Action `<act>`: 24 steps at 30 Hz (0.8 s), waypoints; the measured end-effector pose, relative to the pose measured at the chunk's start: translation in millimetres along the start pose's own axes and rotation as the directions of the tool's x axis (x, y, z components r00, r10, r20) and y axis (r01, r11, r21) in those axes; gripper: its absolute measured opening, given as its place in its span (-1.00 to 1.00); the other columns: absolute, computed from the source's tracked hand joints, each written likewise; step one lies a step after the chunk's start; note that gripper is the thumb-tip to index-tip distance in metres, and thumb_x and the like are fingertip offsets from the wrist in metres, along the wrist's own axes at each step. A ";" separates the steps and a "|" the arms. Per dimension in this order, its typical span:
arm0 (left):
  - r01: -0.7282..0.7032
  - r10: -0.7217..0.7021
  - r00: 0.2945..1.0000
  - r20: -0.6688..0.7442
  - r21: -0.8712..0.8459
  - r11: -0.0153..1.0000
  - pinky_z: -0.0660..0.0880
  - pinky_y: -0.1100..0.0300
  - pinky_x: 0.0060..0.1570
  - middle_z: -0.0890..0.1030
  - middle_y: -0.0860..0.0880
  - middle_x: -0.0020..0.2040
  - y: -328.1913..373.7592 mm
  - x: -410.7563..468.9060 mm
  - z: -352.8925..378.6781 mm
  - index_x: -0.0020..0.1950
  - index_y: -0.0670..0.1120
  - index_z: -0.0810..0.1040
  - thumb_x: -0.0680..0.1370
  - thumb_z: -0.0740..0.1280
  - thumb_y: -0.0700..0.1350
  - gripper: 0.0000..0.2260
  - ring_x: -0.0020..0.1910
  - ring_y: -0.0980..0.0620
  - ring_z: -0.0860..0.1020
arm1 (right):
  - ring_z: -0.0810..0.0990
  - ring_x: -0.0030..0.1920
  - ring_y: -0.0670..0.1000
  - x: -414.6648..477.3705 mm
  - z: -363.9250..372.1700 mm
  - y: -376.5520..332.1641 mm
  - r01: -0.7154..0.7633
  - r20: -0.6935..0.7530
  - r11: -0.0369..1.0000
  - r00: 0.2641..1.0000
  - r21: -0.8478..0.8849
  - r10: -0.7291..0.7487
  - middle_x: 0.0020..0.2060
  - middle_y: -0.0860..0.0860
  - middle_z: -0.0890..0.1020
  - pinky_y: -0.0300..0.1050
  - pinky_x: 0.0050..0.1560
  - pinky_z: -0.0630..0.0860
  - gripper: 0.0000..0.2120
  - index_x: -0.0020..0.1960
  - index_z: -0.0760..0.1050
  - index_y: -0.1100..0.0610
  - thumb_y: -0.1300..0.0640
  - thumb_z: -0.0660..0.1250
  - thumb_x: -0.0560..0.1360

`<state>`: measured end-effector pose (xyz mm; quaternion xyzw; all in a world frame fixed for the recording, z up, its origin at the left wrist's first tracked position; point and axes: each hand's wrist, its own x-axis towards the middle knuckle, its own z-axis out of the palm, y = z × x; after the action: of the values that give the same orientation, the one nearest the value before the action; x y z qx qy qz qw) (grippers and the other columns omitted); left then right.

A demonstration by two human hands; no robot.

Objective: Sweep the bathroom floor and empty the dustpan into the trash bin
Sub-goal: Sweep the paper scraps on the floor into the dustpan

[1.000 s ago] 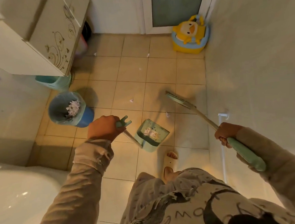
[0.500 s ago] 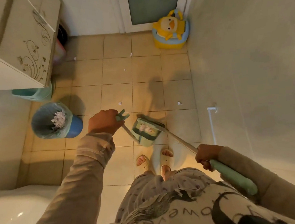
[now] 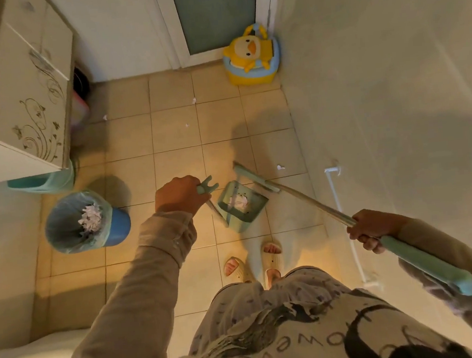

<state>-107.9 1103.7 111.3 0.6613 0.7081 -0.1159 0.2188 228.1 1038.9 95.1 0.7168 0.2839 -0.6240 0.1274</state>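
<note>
Two hands are busy over the tiled floor (image 3: pixel 173 133): the left hand (image 3: pixel 179 194) is wrapped in a fist around the forked top of the dustpan (image 3: pixel 241 205) handle, and the right hand (image 3: pixel 372 228) is curled tight around the broom (image 3: pixel 254 178) shaft just above its pale green grip. Half a second ago the broom head lay against the dustpan's mouth; it now sits just off the pan's rim at about 1 o'clock from it, drawn back a little, with the shaft running down toward 4 o'clock into the right hand. A full second ago the head stood farther out to the right on the tiles. The dustpan stands on the floor just ahead of the slippered feet (image 3: pixel 253 263), holding a small clump of white paper scraps. The trash bin (image 3: pixel 87 220), blue with a pale liner and white scraps inside, sits at 9 o'clock from the dustpan, near the left hand but apart from it, as before. One paper scrap (image 3: pixel 280 167) lies at 2 o'clock from the broom head, and a few more are scattered toward 12 o'clock near the yellow duck potty (image 3: pixel 251 56) by the door. A decorated cabinet (image 3: pixel 26 106) hangs at 10 o'clock.
</note>
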 end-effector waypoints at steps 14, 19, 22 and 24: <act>-0.049 0.050 0.999 -0.017 0.028 0.998 0.51 0.04 0.06 0.65 -0.16 0.01 11.3 18.5 -0.1 0.13 -0.15 0.58 0.54 0.30 0.04 -0.69 0.00 -0.14 0.60 | 0.33 -0.39 -0.01 17.7 12.7 -19.0 0.192 0.009 0.850 0.974 0.491 -0.226 -0.41 0.05 0.41 -0.23 -0.37 0.30 -0.87 -0.27 0.37 0.17 0.31 0.17 0.44; -0.073 0.076 0.996 -0.042 0.076 0.994 0.49 0.09 -0.03 0.65 -0.13 -0.02 13.6 21.8 1.8 0.11 -0.12 0.57 0.53 0.29 0.06 -0.70 -0.02 -0.14 0.59 | 0.39 -0.49 -0.01 24.8 24.2 -15.6 0.025 -0.016 0.995 1.000 0.100 -0.023 -0.56 0.07 0.46 -0.27 -0.48 0.34 -0.79 -0.32 0.33 0.21 0.35 0.16 0.48; -0.086 0.092 0.994 -0.060 0.092 0.992 0.49 0.09 -0.03 0.65 -0.13 -0.03 13.3 23.4 0.9 0.10 -0.13 0.57 0.54 0.28 0.06 -0.70 -0.04 -0.14 0.60 | 0.33 -0.75 -0.07 23.6 18.8 -16.1 -0.092 0.034 0.996 0.995 -0.002 0.092 -0.79 0.02 0.34 -0.41 -0.62 0.29 -0.71 -0.36 0.25 0.22 0.41 0.10 0.51; -0.094 0.102 0.992 -0.073 0.099 0.991 0.50 0.08 -0.02 0.66 -0.14 -0.04 11.4 22.9 0.7 0.11 -0.13 0.57 0.54 0.28 0.06 -0.70 -0.04 -0.14 0.60 | 0.28 -0.79 -0.09 16.6 11.8 -10.1 -0.106 0.073 0.993 0.992 0.041 0.103 -0.77 0.02 0.31 -0.44 -0.65 0.26 -0.68 -0.38 0.24 0.21 0.42 0.11 0.52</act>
<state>-97.2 1124.8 101.5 0.7090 0.6763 -0.1127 0.1646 213.7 1044.9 78.6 0.7107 0.2272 -0.6477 0.1540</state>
